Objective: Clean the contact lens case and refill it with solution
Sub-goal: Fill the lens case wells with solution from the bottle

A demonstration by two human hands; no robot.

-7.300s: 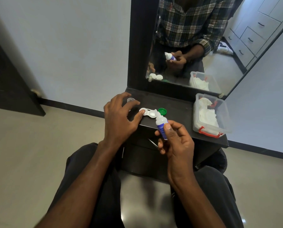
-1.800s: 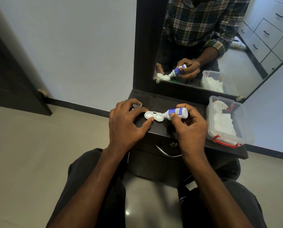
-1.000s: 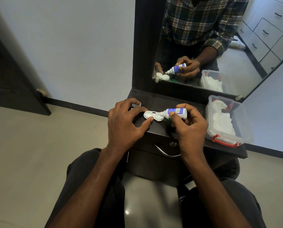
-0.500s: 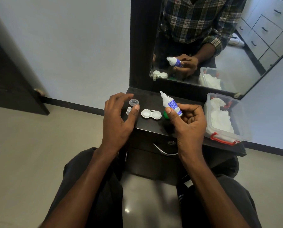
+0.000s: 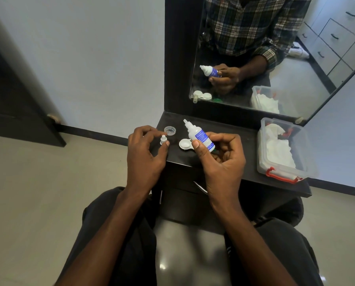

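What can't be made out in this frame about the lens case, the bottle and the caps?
Head view only:
- Lens case: its right well is hidden behind the right hand's thumb and the solution bottle; whether the wells hold liquid is too small to tell.
- Green cap: only a sliver shows behind the right hand.
- Bottle label: text too small.
- Small white cap at the left hand: grip unclear.

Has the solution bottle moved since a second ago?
Yes. The solution bottle has lifted off the lens case, its nozzle now pointing up and away.
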